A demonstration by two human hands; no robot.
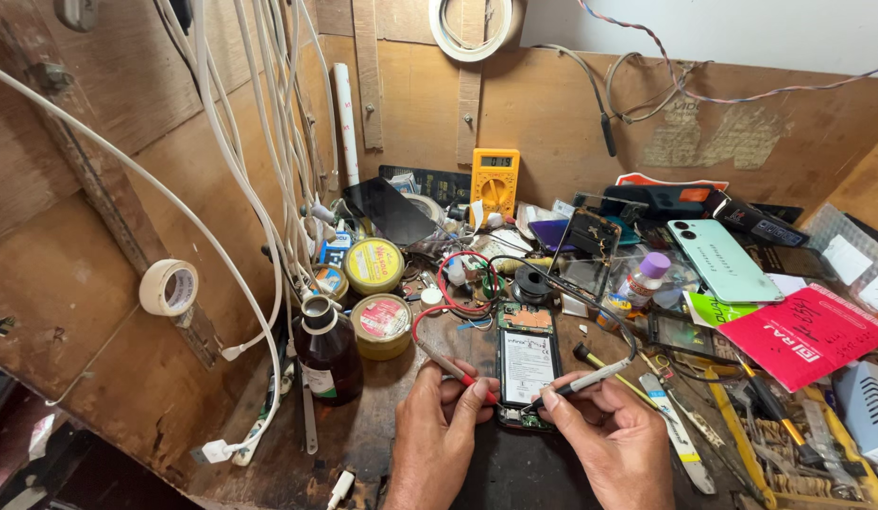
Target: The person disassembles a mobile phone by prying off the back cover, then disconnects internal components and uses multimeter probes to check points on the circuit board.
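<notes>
A roll of tape [169, 287] hangs on the wooden wall at the far left, with white cables [269, 142] running down beside it. Near the wall on the bench [363, 434] stands a brown bottle [327, 351], and just right of it sit two round tins [375, 297], one behind the other.

The left hand [441, 430] comes up from the near edge, wrist low, fingers curled inward. Its grip is clenched on a red probe [456, 370], pinched between thumb and forefinger, with the tip angled right and down to the lower left part of the phone [528, 366]. A red lead loops away from the probe toward the far side.

The phone lies flat at the middle of the bench, back cover off, with its white-labelled battery and a board at its far end showing. It sits just beyond both hands, between them.

The right hand [609, 436] mirrors the left, rising from the near edge with knuckles up and fingers folded. Its grip is closed on a black probe [580, 381], held like a pen, the tip pointing left to the phone's lower right part.

Farther back stands a yellow multimeter [494, 182] against the wall. To the right lie a pale green phone [724, 261], a small bottle with a purple cap [645, 278], a red packet [803, 332] and a tray of tools [798, 444].
</notes>
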